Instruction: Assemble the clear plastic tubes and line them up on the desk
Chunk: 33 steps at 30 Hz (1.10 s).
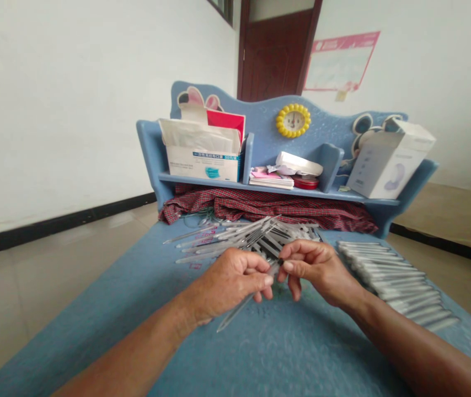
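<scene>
My left hand (229,280) is closed around a long clear plastic tube (235,312) whose pointed end slants down toward me over the blue desk (260,353). My right hand (314,266) pinches the tube's upper end, where a small dark tip shows between the fingertips. Just behind both hands lies a loose heap of similar clear tubes (235,237). To the right of my right hand, a neat row of the same tubes (396,278) lies side by side.
A red plaid cloth (260,205) lies along the back of the desk under a blue shelf (285,190). On the shelf stand a mask box (202,151), papers, a red lid and a white carton (388,160). A yellow clock (293,120) hangs above.
</scene>
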Each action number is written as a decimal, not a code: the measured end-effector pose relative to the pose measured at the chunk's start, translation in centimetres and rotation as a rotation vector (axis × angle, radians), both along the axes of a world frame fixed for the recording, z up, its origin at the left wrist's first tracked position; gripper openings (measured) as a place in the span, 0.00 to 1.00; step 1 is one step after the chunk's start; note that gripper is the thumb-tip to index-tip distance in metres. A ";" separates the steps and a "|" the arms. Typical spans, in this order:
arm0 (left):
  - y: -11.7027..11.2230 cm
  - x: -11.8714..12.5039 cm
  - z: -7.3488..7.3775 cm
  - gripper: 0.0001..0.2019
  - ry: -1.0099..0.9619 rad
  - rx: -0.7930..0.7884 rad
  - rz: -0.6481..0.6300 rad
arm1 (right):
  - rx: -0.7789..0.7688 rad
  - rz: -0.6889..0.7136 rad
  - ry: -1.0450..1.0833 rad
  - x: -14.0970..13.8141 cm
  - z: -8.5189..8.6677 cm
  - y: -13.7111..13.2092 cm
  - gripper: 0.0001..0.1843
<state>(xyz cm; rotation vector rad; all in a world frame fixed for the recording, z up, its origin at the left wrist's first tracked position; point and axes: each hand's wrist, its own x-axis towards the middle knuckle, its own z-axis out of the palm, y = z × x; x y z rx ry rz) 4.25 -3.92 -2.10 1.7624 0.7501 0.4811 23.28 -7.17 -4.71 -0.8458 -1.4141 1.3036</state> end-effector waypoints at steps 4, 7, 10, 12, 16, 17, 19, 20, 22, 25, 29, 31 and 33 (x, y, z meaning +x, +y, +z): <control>0.1 0.1 -0.1 0.08 0.019 0.030 0.003 | 0.001 -0.028 -0.077 0.5 0.2 -0.2 0.12; 0.0 0.2 -0.1 0.07 0.040 0.027 0.003 | 0.008 -0.019 -0.089 0.5 0.2 -0.2 0.12; 0.0 0.2 -0.1 0.08 0.056 0.020 -0.004 | 0.021 -0.013 -0.106 0.5 0.1 -0.2 0.11; 0.0 0.2 -0.1 0.08 0.063 0.019 -0.009 | 0.037 -0.024 -0.123 0.5 0.0 -0.2 0.12; -0.1 0.3 -0.1 0.08 0.092 0.024 -0.013 | 0.086 -0.041 -0.220 0.8 -0.2 -0.3 0.11; -0.1 0.3 -0.1 0.08 0.106 0.032 -0.011 | 0.100 -0.043 -0.251 0.8 -0.2 -0.4 0.10; -0.2 0.3 -0.1 0.08 0.138 0.065 -0.001 | 0.135 -0.044 -0.314 1.0 -0.3 -0.4 0.09; -0.2 0.4 0.0 0.08 0.156 0.082 0.002 | 0.156 -0.042 -0.347 1.0 -0.4 -0.4 0.09; -0.2 0.3 -0.1 0.08 0.185 0.101 -0.007 | 0.199 -0.032 -0.415 1.2 -0.4 -0.4 0.09; -0.1 0.3 -0.1 0.08 0.197 0.081 -0.048 | 0.237 -0.024 -0.482 1.3 -0.4 -0.4 0.09; -0.1 0.1 0.0 0.09 0.213 0.083 -0.085 | 0.235 0.014 -0.495 1.4 -0.3 -0.5 0.11; -0.1 0.1 0.1 0.09 0.251 0.137 -0.091 | 0.219 0.041 -0.502 1.4 -0.2 -0.5 0.12; -0.2 0.0 0.0 0.08 0.287 0.220 -0.088 | 0.195 0.063 -0.523 1.2 -0.2 -0.6 0.14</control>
